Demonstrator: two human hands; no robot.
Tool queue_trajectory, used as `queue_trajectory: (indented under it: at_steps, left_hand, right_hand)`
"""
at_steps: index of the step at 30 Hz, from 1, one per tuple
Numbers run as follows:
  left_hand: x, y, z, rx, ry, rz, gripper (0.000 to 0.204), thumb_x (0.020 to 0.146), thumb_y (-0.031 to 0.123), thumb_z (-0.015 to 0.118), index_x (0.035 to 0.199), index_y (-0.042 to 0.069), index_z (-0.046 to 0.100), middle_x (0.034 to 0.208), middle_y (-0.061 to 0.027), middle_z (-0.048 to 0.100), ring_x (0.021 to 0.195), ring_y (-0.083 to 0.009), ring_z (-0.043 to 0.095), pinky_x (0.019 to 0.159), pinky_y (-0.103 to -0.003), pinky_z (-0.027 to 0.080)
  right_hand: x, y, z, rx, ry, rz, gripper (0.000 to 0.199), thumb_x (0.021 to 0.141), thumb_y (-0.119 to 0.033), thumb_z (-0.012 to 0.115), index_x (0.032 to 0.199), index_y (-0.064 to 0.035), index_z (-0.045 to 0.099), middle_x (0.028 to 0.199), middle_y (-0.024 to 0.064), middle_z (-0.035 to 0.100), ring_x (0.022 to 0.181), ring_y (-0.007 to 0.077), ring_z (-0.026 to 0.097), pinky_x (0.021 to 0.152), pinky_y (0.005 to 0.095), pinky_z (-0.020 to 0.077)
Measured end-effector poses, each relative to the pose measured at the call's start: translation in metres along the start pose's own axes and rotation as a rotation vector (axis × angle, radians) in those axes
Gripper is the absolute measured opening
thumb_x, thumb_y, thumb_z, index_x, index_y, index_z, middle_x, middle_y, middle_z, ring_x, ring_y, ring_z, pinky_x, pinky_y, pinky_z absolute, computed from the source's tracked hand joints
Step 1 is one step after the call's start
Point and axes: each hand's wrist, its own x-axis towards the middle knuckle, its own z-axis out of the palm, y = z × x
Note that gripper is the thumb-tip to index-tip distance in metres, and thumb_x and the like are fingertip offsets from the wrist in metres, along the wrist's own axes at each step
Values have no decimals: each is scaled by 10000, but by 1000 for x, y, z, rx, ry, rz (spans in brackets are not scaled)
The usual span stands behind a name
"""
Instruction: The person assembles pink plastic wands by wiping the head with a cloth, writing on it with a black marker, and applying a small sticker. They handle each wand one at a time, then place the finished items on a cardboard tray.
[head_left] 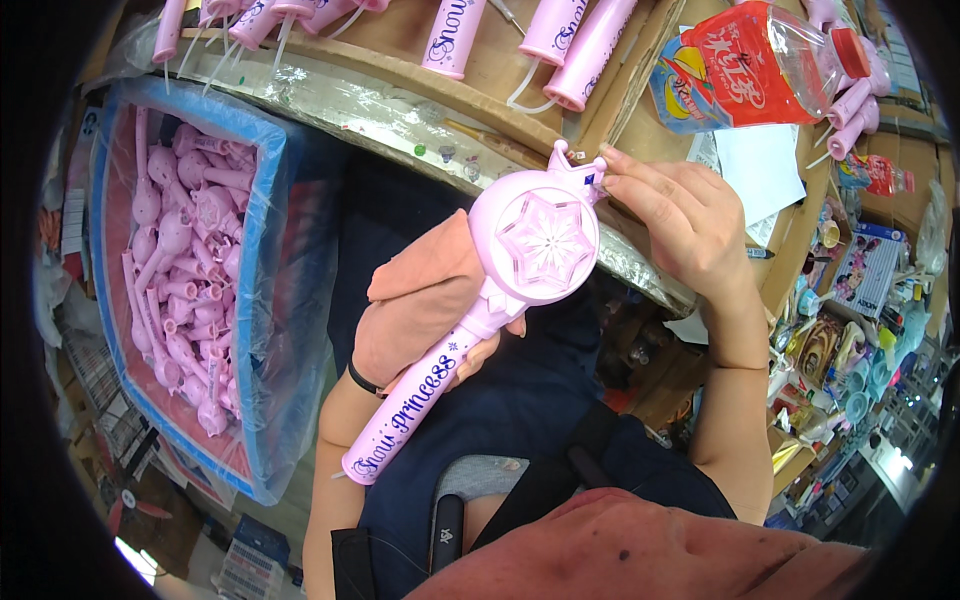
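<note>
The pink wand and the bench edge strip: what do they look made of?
Pink wand: apparently moulded plastic, smooth with a soft sheen and crisp star relief. Bench edge strip: looks like silvery foil or tape, crinkled and reflective, over what seems cardboard.

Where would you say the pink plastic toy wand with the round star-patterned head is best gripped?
Probably around the straight handle of the pink plastic toy wand, from its left, as the left hand does. The handle is slim; the round head is wide, and the right hand works at its crown.
</note>
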Motion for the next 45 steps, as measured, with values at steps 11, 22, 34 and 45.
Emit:
queue_trajectory:
  at_steps: [11,22,34,45]
  left_hand:
    - [2,-1,-2,9,-23,-21,394,994,312,511,1248,20,436,751,-112,605,446,-100,531,357,-202,404]
    - [1,-1,-2,-10,-2,-56,419,987,334,521,1247,17,438,748,-110,604,449,-101,533,361,-202,406]
    - [2,-3,8,158,42,117,524,978,440,485,1206,-31,461,711,-159,598,391,-108,491,309,-211,360]
    - [-1,2,8,74,5,40,373,1003,285,494,1267,31,428,749,-114,605,449,-106,532,357,-209,412]
  right_hand:
    - [2,0,-2,12,-5,-10,288,698,-41,656,986,-30,654,1068,107,698,812,218,673,669,308,526]
    - [-1,2,0,-1,11,-17,309,698,-70,652,1006,-48,666,1111,76,687,822,191,660,674,297,515]
    - [0,1,-2,0,4,-8,302,704,-73,644,1005,-49,662,1108,81,687,827,195,663,673,296,515]
    - [1,1,-6,7,-13,-18,289,710,-57,644,999,-42,653,1077,90,694,823,206,671,673,304,522]
